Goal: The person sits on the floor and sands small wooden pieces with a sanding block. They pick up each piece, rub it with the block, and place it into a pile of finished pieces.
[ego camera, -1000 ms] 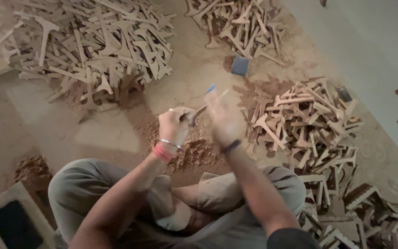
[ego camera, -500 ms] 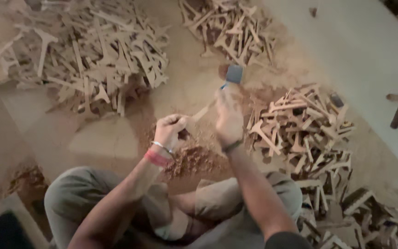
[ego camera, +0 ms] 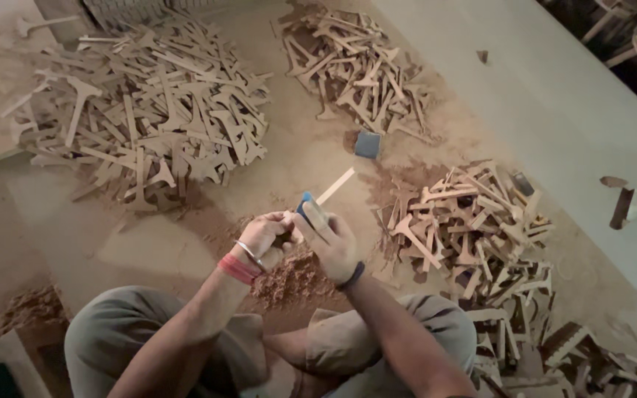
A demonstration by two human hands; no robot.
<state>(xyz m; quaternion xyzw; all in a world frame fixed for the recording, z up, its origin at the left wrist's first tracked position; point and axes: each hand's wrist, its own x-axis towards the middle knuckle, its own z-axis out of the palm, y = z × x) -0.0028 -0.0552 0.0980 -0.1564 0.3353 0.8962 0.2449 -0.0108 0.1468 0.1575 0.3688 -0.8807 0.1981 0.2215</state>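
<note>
Item: sanding station on a dusty floor, one seated person, listed left to right.

1. Large heap of flat pale wooden cut-out pieces, toward the far left of the floor. One heap; pieces too many and too overlapped to count.
2. Mound of reddish-brown sawdust, just in front of the person's knees. One main mound; a smaller patch lies at the near left edge.
3. Left hand, red band and metal bangle at the wrist. Closed around the near end of a slim pale wooden strip, which angles up and away to the right above the mound.
4. Right hand, dark band at the wrist. Wrapped over a small blue sanding block, pressed against the strip close to the left hand.
5. Middle heap of the same wooden pieces, at the far edge of the floor. One heap, uncounted.
6. Second small blue-grey block, lying alone on the floor just below that heap. Blocks counted: two.
7. Right heap of wooden pieces, beside the right knee, trailing toward the near right corner. Heaps counted: three.

Handling note: the work looks best done with the strip gripped firmly near the sanded spot so it cannot flex, the block kept flat to the edge, strokes running along the length, and dust falling onto the mound.
</note>
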